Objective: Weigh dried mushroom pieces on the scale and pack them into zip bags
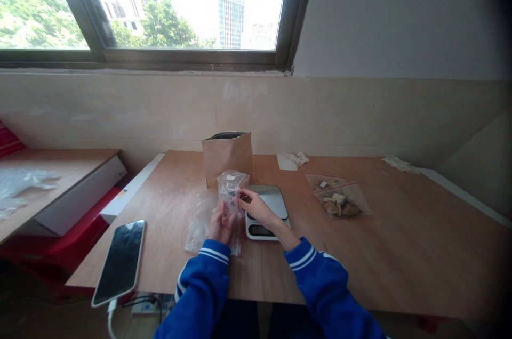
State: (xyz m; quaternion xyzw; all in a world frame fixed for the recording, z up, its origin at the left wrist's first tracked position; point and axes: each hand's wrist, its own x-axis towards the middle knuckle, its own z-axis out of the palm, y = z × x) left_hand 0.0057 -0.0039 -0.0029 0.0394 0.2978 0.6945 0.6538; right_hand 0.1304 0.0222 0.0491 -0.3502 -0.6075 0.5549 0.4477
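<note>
A clear zip bag (232,180) with a red seal strip is held up between my two hands, over the left edge of a white kitchen scale (276,199). My left hand (221,222) is closed on the bag's lower side, its fingers curled. From the right, my right hand (258,207) reaches across the scale and pinches the bag near its red strip. Whether anything small is between those fingers is hidden. More clear plastic bags (199,224) lie flat beside my left hand. Just behind stands an open brown paper pouch (227,158).
Zip bags (347,203) holding dried brown slices lie right of the scale. White paper with a crumpled scrap (288,161) is near the wall. A phone (121,259) on a white cable overhangs the table's left edge. Another table (76,200) stands at left.
</note>
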